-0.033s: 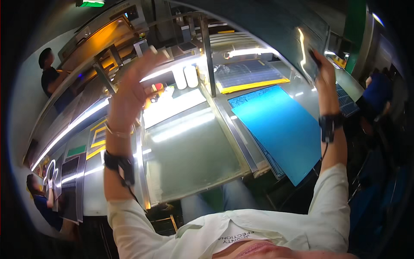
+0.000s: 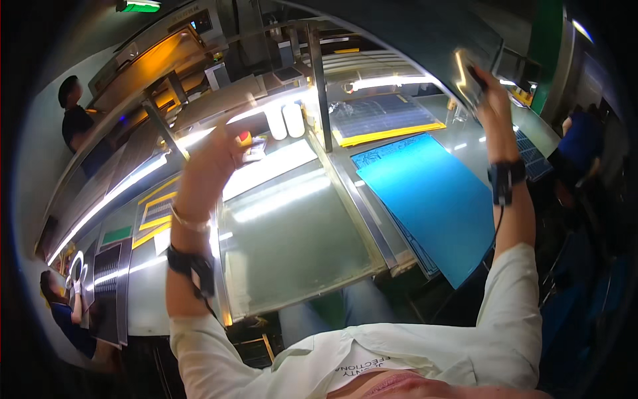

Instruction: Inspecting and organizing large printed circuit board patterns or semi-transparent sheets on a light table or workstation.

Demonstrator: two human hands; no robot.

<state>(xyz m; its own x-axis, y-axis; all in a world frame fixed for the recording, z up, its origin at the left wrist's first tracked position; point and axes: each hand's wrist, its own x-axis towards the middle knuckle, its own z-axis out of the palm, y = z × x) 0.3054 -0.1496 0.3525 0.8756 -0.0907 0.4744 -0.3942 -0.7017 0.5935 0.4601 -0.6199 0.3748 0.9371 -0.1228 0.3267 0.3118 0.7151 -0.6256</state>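
Note:
A large dark glossy panel [image 2: 425, 33] is raised across the top right, its upper part cut off by the frame. My right hand [image 2: 493, 103] is closed on the panel's lower right corner, beside a bright wavy reflection. My left hand [image 2: 211, 159] is up over the left side of the bench, slightly blurred, with its fingers apart and nothing seen in it. Below the hands lies a glass-like worktop [image 2: 299, 246] with a light's reflection across it. To its right, a blue sheet [image 2: 425, 193] rests on other sheets. A black band sits on each wrist.
A metal post [image 2: 320, 93] rises behind the worktop. Near it stand white rolls [image 2: 292, 120] and a white sheet [image 2: 272, 166]. A dark panel with yellow edging [image 2: 385, 116] lies behind the blue sheet. People work at far left [image 2: 80, 113], lower left [image 2: 66, 312] and right [image 2: 578, 143].
My left hand has moved right and down, its fingers now turned more to the right. My right hand and the dark panel have shifted slightly left.

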